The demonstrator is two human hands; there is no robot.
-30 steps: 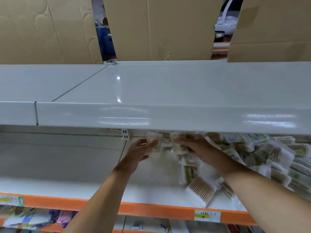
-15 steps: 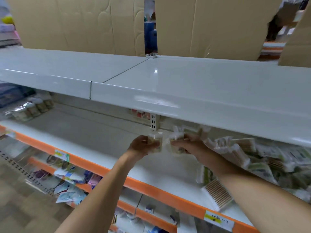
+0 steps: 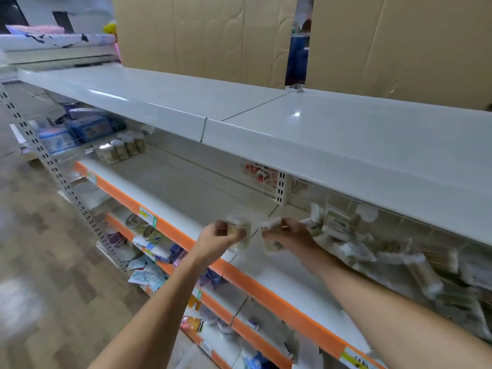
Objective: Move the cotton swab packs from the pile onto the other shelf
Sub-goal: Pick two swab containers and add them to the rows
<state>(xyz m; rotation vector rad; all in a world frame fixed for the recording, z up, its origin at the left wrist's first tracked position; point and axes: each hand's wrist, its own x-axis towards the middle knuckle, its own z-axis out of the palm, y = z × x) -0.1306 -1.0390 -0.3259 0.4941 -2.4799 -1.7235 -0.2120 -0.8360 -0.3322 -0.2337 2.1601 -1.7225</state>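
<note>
My left hand (image 3: 217, 239) grips a small clear cotton swab pack (image 3: 241, 230) above the orange front edge of the white middle shelf (image 3: 170, 187). Close beside it, my right hand (image 3: 292, 237) grips a second swab pack (image 3: 271, 237). The two packs nearly touch, over the seam between two shelf sections. A pile of swab packs (image 3: 399, 257) lies heaped on the right section, partly hidden under the white top shelf (image 3: 346, 145). At the far left end of the middle shelf stands a group of similar packs (image 3: 119, 150).
Brown cardboard sheets (image 3: 213, 35) stand behind the top shelf. A slotted upright bracket (image 3: 282, 187) hangs under it near my hands. Lower orange-edged shelves (image 3: 239, 326) hold mixed small packets. Blue boxes (image 3: 87, 129) sit far left. A tiled floor (image 3: 53, 288) runs along the left.
My view has swung left, showing more of the left shelf section and the floor. Both hands, each holding a pack, have drawn away from the pile toward the shelf seam.
</note>
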